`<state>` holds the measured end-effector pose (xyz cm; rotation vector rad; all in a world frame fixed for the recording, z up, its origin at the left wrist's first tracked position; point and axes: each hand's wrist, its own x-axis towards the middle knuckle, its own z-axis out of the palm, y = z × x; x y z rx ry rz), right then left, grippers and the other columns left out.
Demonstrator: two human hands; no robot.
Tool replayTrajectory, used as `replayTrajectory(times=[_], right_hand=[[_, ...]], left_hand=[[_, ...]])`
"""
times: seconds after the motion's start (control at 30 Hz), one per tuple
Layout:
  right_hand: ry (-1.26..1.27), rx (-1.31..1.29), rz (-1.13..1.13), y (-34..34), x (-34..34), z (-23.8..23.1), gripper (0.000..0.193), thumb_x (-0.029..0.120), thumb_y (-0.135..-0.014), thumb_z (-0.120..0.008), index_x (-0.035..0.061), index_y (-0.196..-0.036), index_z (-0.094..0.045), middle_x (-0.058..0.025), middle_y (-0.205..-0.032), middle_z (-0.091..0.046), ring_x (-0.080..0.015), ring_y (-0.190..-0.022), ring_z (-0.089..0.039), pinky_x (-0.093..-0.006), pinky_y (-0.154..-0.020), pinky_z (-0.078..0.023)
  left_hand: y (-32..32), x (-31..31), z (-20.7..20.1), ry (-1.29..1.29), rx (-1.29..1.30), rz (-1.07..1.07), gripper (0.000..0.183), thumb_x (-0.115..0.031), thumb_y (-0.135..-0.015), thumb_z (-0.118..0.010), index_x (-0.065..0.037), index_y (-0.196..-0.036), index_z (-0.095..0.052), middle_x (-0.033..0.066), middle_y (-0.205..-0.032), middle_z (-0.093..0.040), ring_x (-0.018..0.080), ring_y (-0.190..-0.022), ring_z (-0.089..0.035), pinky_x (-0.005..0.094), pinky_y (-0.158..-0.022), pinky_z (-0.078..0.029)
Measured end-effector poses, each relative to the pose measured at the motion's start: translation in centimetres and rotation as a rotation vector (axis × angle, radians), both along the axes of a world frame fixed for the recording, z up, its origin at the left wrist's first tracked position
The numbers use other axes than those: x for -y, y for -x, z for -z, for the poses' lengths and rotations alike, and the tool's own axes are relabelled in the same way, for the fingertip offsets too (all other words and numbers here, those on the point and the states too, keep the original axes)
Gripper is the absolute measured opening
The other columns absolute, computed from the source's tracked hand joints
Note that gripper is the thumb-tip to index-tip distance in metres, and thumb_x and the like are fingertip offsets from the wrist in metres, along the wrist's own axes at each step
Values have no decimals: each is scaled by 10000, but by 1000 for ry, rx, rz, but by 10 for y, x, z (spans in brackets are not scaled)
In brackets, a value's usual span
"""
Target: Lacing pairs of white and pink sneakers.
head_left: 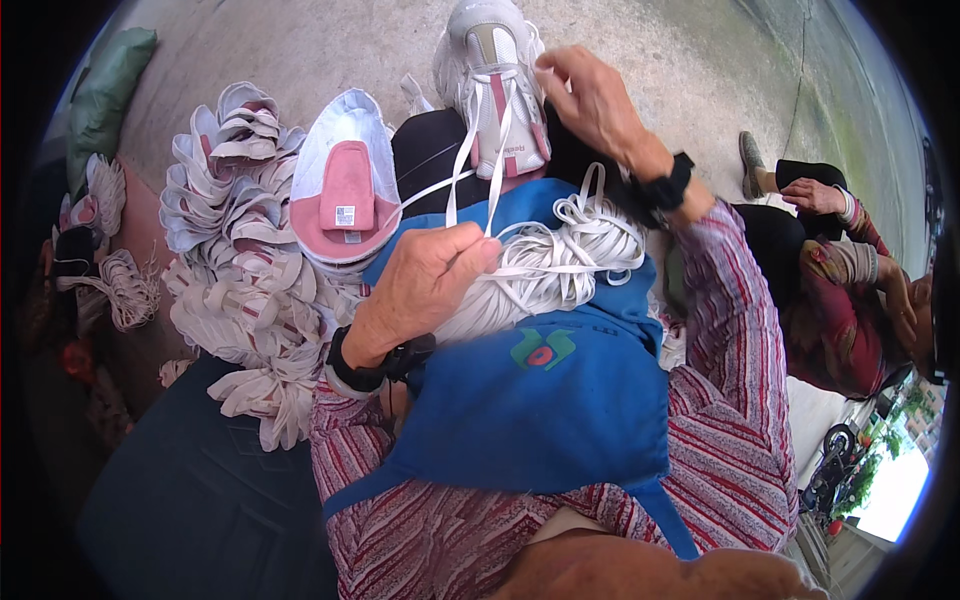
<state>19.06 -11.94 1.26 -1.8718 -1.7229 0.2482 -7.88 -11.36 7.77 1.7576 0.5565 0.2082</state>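
Note:
A white and grey shoe upper (pixel 495 100) with pink trim rests upright between my knees, its white lace (pixel 466 160) threaded through the upper eyelets. My left hand (pixel 430 275) is closed in a pinch on the loose lace ends, which run down from the upper. Beside the upper's right edge, my right hand (pixel 600 105) has its thumb and forefinger apart, with nothing visible between them. A thick bundle of white laces (pixel 560 260) lies in my lap on the blue apron (pixel 540 400), just right of my left hand.
At the left stands a heap of white and pink shoe uppers (pixel 240 230), with one pink-lined upper (pixel 347 190) beside it. Farther left are another lace bundle (pixel 130 290) and a green sack (pixel 105 105). Another person (pixel 840 270) sits at the right, near a motorbike (pixel 835 455).

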Motion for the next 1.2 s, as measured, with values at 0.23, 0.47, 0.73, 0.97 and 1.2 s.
replayTrajectory(times=[0.23,0.47,0.73,0.97,1.2], right_hand=[[165,336,-91,39,16,-16,475,107,-821,-522,20,-1265,-379,-158,-947,-505,-328,-691,-617,-386,-572,-510],[209,216,-53,26,-6,1,412,122,-813,-506,32,-1210,-438,-188,-940,-509,-379,-732,-607,-448,-636,-503],[-5,201,-118,16,28,-35,448,208,-782,-620,95,-1204,-521,-115,-867,-537,-275,-818,-541,-354,-717,-433],[-83,83,-389,24,29,-37,220,176,-821,-572,85,-1019,-598,-103,-801,-516,-275,-737,-556,-363,-650,-455],[31,-259,-357,17,32,-40,258,248,-907,-522,4,-883,-601,-126,-822,-526,-259,-754,-543,-335,-659,-449]], left_hand=[[0,-13,-17,223,199,-135,314,-210,-938,-469,-15,-694,-503,37,-553,-467,91,-446,-403,240,-427,-320],[-8,-27,-41,616,484,-247,371,-260,-977,-396,-49,-676,-444,-2,-527,-392,37,-421,-346,186,-390,-263],[-21,10,-70,286,329,348,384,-239,-956,-434,-23,-641,-479,60,-550,-501,176,-471,-494,300,-464,-365],[-61,43,-38,342,391,520,354,-220,-953,-429,-22,-667,-500,101,-540,-505,264,-497,-528,336,-546,-419],[-71,-75,23,-374,41,-561,146,-165,-868,-536,-61,-926,-622,131,-828,-640,239,-754,-634,350,-658,-495]])
